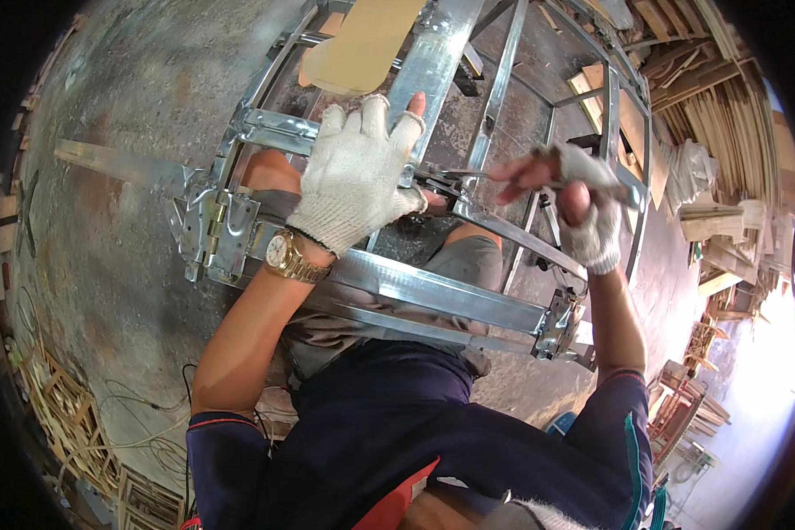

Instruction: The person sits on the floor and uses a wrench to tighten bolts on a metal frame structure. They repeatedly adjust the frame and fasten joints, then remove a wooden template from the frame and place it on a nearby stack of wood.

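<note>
1. Underneath everything, a bare concrete floor (132,115) is stretching from nine to twelve o'clock, offering the most open room; at the picture's rim it is bending and fading into black.
2. Next, a galvanised metal frame (433,291) is lying across the person's lap, running from ten o'clock to four o'clock; its far rails are being cut off by the top edge, and its underside is hidden by the knees.
3. At two to four o'clock, stacked wooden slats (724,132) are crowding the frame's right edge, leaving little room there; glare is washing out the lower right corner.
4. At twelve o'clock, a pale wooden panel (367,44) is lying on the frame, its top cut off.
5. Just left of centre, the left hand (355,172), in a white fingerless knit glove, is pressing flat on a frame rail with fingers spread, gripping nothing.
6. Right of centre, at about two o'clock from the left hand, the right hand (574,199), also gloved, is closing around a small metal tool (455,179); motion blur is making the tool's kind hard to tell, and its tip is touching the frame just beside the left hand.
7. On the left wrist, a gold wristwatch (284,253) is showing.
</note>
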Demonstrator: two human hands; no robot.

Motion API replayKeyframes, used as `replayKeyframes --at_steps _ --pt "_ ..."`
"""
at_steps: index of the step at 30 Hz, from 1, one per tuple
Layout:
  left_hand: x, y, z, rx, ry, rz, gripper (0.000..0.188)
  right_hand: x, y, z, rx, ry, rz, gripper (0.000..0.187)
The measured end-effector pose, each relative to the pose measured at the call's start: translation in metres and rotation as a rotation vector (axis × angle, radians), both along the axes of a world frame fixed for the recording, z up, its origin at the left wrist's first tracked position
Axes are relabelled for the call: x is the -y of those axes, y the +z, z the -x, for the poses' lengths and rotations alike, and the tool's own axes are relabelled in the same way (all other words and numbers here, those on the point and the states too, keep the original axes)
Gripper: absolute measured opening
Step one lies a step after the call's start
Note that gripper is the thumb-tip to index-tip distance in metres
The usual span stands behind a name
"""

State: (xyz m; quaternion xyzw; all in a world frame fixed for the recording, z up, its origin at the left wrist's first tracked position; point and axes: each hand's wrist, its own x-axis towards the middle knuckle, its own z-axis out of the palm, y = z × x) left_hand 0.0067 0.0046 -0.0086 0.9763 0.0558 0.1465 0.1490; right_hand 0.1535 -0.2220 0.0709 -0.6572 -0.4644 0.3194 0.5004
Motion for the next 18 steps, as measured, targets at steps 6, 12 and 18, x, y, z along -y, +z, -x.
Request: replayKeyframes --at_steps 6,12,18 --pt "0.002 0.009 -0.001 -0.143 -0.02 -0.049 0.088 -0.093 0.025 0.008 0.369 0.001 0.282 0.034" --pt "-0.005 -0.011 -0.004 -0.004 -0.045 -0.155 0.079 -0.143 0.002 0.006 0.769 0.123 0.233 0.045" --pt "0.002 0.0 -0.004 -0.07 0.016 -0.024 0.106 -0.071 0.007 0.006 0.207 -0.483 0.06 0.048"
